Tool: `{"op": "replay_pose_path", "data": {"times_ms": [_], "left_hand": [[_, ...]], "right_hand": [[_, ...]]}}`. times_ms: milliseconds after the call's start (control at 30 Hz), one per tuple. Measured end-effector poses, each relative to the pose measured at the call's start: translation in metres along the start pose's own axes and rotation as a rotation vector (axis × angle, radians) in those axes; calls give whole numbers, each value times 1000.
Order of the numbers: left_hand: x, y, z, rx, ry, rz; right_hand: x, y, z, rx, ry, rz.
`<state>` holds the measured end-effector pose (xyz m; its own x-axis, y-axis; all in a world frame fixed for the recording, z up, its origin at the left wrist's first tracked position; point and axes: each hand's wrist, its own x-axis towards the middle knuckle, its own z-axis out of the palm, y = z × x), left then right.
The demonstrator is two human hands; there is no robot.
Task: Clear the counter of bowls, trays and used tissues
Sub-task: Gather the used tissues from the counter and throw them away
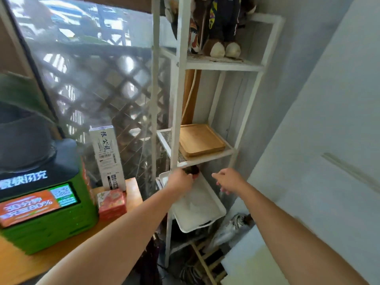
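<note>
A white plastic tray lies tilted on a lower level of the white metal shelf rack, its near end sticking out past the frame. My left hand is closed around a small dark object at the tray's far left corner; I cannot tell what that object is. My right hand hovers over the tray's far right side with fingers spread and nothing in it. A wooden tray rests on the shelf level just above.
The wooden counter at left carries a green charging kiosk, a red-orange box and a tall white carton. Plush toys sit on the top shelf. Bags and wooden slats clutter the floor under the rack.
</note>
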<state>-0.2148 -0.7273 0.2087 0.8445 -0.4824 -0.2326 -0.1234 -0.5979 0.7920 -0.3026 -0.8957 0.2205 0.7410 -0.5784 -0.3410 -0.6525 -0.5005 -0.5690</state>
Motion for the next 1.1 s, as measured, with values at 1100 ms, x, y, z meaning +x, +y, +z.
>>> {"op": "replay_pose_path", "data": {"times_ms": [1100], "left_hand": [[-417,-426,-292,186,325,-670]], "right_hand": [[-308,-244,454,-516,-653,-669]]}}
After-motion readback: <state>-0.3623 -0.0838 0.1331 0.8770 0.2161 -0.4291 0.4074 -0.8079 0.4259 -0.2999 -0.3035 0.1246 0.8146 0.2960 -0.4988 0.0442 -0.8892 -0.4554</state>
